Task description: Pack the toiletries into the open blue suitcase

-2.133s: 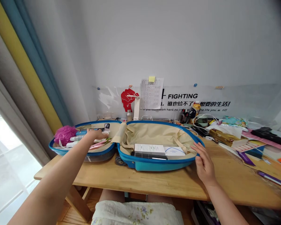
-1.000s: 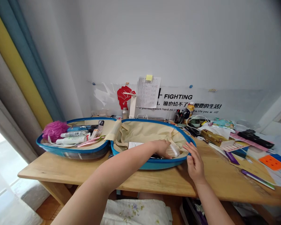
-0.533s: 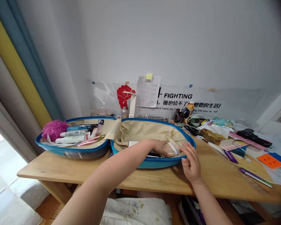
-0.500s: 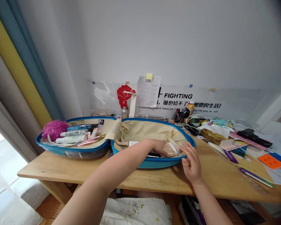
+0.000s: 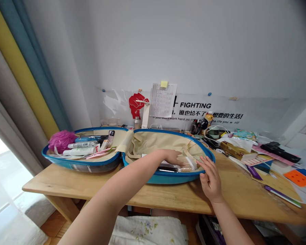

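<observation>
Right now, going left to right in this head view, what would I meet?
Pink mesh bath puff, white squeeze tube, left hand, pale bristled brush, right hand, brown box, orange square card

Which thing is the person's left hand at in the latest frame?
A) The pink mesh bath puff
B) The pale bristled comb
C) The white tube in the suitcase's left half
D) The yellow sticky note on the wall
B: the left hand reaches into the right half of the open blue hard-shell suitcase, its fingers at the pale bristled comb.
</observation>
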`<move>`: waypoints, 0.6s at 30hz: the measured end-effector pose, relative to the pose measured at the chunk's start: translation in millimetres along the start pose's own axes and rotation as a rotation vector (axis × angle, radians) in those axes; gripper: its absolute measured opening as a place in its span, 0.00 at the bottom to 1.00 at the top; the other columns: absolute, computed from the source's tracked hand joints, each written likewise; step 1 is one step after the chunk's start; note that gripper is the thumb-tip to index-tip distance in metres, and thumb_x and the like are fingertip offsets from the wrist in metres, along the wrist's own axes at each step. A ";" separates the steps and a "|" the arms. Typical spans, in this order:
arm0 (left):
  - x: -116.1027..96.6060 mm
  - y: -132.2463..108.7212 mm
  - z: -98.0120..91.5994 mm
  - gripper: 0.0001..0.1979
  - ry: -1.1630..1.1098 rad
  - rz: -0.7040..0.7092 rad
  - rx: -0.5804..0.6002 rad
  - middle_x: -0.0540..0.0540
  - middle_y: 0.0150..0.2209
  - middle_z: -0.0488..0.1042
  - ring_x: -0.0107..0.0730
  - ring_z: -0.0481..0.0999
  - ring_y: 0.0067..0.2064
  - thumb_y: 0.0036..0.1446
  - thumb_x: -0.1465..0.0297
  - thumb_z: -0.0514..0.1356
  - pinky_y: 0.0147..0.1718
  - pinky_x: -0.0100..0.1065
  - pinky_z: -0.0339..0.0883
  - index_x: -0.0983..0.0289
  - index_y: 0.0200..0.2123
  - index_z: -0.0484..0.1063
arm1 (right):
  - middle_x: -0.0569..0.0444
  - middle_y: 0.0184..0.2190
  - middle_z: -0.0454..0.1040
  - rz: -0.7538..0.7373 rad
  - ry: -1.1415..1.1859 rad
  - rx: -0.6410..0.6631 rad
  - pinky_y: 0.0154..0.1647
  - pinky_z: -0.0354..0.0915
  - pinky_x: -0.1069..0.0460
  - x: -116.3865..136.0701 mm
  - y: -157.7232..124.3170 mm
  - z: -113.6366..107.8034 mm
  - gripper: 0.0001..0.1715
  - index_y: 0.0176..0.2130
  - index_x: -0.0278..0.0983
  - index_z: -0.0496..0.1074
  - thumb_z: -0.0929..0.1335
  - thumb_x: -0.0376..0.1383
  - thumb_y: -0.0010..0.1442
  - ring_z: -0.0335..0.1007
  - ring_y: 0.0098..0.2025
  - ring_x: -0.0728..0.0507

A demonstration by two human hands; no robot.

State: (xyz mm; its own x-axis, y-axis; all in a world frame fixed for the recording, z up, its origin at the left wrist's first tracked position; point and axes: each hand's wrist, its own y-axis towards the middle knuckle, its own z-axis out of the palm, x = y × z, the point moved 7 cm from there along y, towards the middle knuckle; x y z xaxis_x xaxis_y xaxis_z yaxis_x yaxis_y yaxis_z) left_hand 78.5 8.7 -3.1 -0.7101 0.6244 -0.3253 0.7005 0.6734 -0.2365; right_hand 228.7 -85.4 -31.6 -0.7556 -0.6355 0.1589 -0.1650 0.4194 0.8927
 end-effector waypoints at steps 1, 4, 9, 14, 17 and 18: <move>3.5 -4.2 -6.8 0.39 0.005 -0.011 -0.025 0.59 0.66 0.59 0.42 0.62 0.64 0.56 0.49 0.55 0.60 0.38 0.57 0.63 0.65 0.54 | 0.46 0.56 0.70 -0.001 -0.002 0.000 0.60 0.59 0.33 0.0 0.0 0.0 0.22 0.54 0.41 0.69 0.58 0.43 0.65 0.60 0.63 0.34; 24.0 -23.2 -32.8 0.34 0.020 -0.055 -0.135 0.56 0.66 0.59 0.37 0.60 0.64 0.60 0.52 0.51 0.61 0.34 0.54 0.62 0.64 0.56 | 0.46 0.56 0.70 -0.013 -0.002 0.001 0.60 0.60 0.32 0.5 0.1 -0.1 0.22 0.55 0.41 0.68 0.58 0.42 0.66 0.59 0.63 0.34; 98.9 -83.3 -79.4 0.27 0.072 -0.244 -0.343 0.49 0.64 0.63 0.35 0.63 0.63 0.63 0.57 0.46 0.60 0.32 0.54 0.58 0.61 0.63 | 0.46 0.56 0.70 -0.020 0.020 -0.004 0.61 0.59 0.32 0.5 0.7 -0.4 0.23 0.55 0.41 0.68 0.58 0.43 0.65 0.59 0.63 0.33; 196.6 -182.3 -106.0 0.26 0.158 -0.586 -0.477 0.49 0.62 0.66 0.36 0.63 0.62 0.62 0.65 0.42 0.60 0.32 0.55 0.60 0.60 0.65 | 0.46 0.55 0.70 -0.010 0.023 -0.008 0.60 0.59 0.33 -2.1 -0.1 0.3 0.23 0.55 0.42 0.69 0.59 0.44 0.65 0.59 0.63 0.33; 243.2 -245.0 -102.8 0.24 0.202 -0.790 -0.472 0.50 0.59 0.70 0.39 0.67 0.59 0.59 0.67 0.47 0.56 0.31 0.60 0.60 0.57 0.68 | 0.46 0.55 0.71 -0.013 0.017 -0.006 0.60 0.60 0.33 -3.5 -0.5 0.8 0.23 0.54 0.42 0.69 0.58 0.44 0.66 0.60 0.62 0.33; 254.7 -263.4 -99.2 0.22 0.216 -0.847 -0.461 0.52 0.56 0.72 0.39 0.70 0.57 0.59 0.66 0.50 0.55 0.32 0.61 0.61 0.55 0.70 | 0.46 0.55 0.71 -0.016 0.017 -0.008 0.60 0.60 0.33 -3.6 -0.4 0.7 0.23 0.54 0.42 0.69 0.58 0.44 0.66 0.60 0.62 0.33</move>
State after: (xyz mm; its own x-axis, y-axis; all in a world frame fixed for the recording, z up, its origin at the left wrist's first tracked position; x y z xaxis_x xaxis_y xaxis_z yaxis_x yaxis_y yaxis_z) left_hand -293.9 29.7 67.2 -0.9938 -0.1072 -0.0280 -0.1092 0.9907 0.0812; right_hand 231.0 -82.9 -32.8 -0.7422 -0.6528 0.1516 -0.1716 0.4038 0.8986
